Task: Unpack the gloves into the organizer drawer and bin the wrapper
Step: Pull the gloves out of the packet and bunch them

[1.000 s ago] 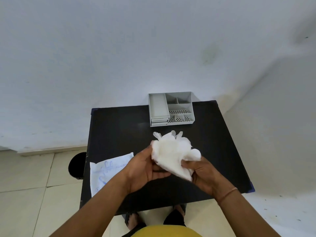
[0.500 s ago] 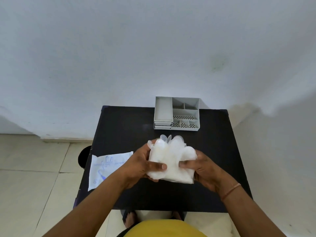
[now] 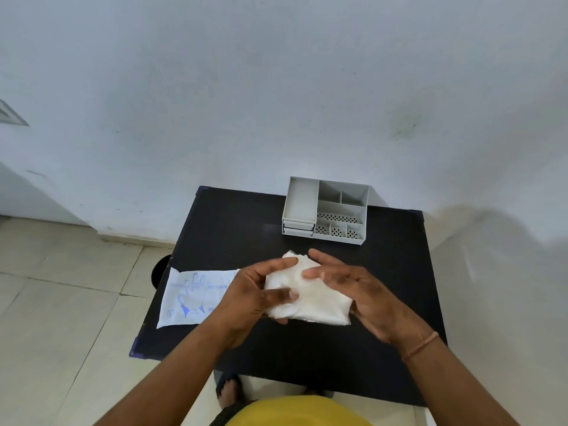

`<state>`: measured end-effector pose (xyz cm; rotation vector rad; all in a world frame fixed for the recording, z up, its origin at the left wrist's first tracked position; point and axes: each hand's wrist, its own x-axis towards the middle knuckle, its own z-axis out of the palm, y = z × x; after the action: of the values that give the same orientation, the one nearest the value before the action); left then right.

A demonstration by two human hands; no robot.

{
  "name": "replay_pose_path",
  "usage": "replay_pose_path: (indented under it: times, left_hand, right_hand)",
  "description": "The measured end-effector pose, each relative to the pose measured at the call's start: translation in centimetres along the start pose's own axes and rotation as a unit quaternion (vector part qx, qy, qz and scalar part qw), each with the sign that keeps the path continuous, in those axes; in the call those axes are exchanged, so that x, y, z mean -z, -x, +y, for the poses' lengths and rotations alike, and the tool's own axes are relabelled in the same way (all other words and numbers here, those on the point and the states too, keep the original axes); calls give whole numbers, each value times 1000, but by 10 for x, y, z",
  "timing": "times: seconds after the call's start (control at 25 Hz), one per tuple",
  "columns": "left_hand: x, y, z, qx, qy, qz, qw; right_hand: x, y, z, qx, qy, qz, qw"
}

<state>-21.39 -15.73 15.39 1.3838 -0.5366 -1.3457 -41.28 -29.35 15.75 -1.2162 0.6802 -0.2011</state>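
Observation:
A bundle of white gloves [image 3: 310,298] is held between both hands above the middle of the black table [image 3: 233,229]. My left hand [image 3: 255,295] grips its left side, thumb pressed on top. My right hand [image 3: 356,292] covers the right side with fingers laid flat across the top. The glove fingers are folded down under my hands. The white wrapper [image 3: 192,295] with blue print lies flat at the table's left edge. The grey organizer [image 3: 325,210] stands at the back of the table; its two small drawers at the front left look closed.
A dark round bin [image 3: 159,270] sits on the tiled floor just left of the table, mostly hidden by the tabletop and wrapper. A white wall rises behind the table. My feet show under the table's near edge.
The glove fingers that stuck up before are now folded down into a flatter bundle. My right hand has moved from the bundle's side onto its top.

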Motion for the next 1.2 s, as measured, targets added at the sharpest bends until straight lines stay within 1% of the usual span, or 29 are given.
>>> replay_pose_path:
  times: [0.04, 0.08, 0.12, 0.2, 0.24, 0.28, 0.32, 0.36, 0.4, 0.44, 0.48, 0.56, 0.6, 0.68, 0.72, 0.76, 0.8, 0.88, 0.92, 1.04, 1.08, 1.12, 1.16, 1.2]
  left_hand:
    - [-5, 2, 2, -7, -4, 10, 1000]
    - [-9, 3, 2, -14, -8, 19, 1000]
    - [-13, 5, 3, -22, -8, 27, 999]
    - [-20, 7, 3, -43, 2, 43, 998]
    - [-22, 8, 3, -54, 8, 47, 997]
    - [-25, 10, 4, -67, 8, 48, 997]
    - [-28, 11, 4, -84, -3, 49, 995]
    - [-31, 12, 3, -103, -24, 50, 993]
    - [-34, 12, 4, -123, -52, 53, 990]
    - [-37, 14, 5, -137, -82, 52, 986]
    - [-39, 15, 4, -145, -110, 48, 982]
    - [-43, 19, 3, -150, -125, 31, 980]
    - [-46, 22, 3, -152, -96, 16, 984]
    - [-49, 25, 4, -151, 13, 6, 988]
    - [-49, 25, 7, -131, 73, 12, 989]
    - [-49, 24, 11, -90, 125, 14, 988]
    - [-49, 21, 14, -39, 153, 15, 987]
    - [-52, 19, 19, 24, 133, 1, 991]
    - [-55, 19, 20, 33, 106, -2, 994]
    - [-60, 15, 13, 19, 51, 14, 998]
    - [-57, 13, 9, 13, 40, 18, 999]
    - [-54, 12, 4, 15, 38, 20, 999]
    - [-52, 12, 3, 19, 44, 24, 999]
    - [-51, 13, 4, 24, 54, 34, 998]
  right_hand:
    - [-1, 1, -2, 3, 28, -4, 1000]
    - [-2, 0, -4, 7, 38, 19, 999]
    - [-3, -1, -7, 15, 17, 68, 997]
    - [-2, -3, -11, 17, -103, 157, 982]
    - [1, -3, -12, 4, -180, 169, 969]
    - [6, -1, -14, -24, -246, 161, 956]
    - [8, 2, -15, -57, -284, 136, 947]
    - [7, 8, -19, -90, -290, 98, 948]
    - [7, 12, -19, -113, -275, 61, 953]
    - [6, 15, -18, -119, -240, 40, 963]
    - [6, 16, -16, -111, -191, 49, 974]
    - [9, 16, -15, -66, -103, 106, 987]
    - [12, 15, -16, -47, -78, 127, 988]
    - [16, 16, -18, -18, -83, 116, 990]
    - [19, 17, -18, -13, -102, 94, 990]
    - [21, 18, -18, -15, -116, 70, 991]
    - [21, 19, -19, -17, -122, 51, 991]
    - [20, 20, -20, -13, -102, 43, 994]
    - [18, 19, -20, -9, -84, 50, 995]
    - [11, 16, -18, -15, -11, 98, 995]
    - [10, 16, -17, -19, -9, 105, 994]
    - [11, 17, -18, -26, -38, 105, 993]
    - [13, 18, -17, -45, -101, 100, 989]
    - [18, 20, -16, -75, -184, 93, 976]
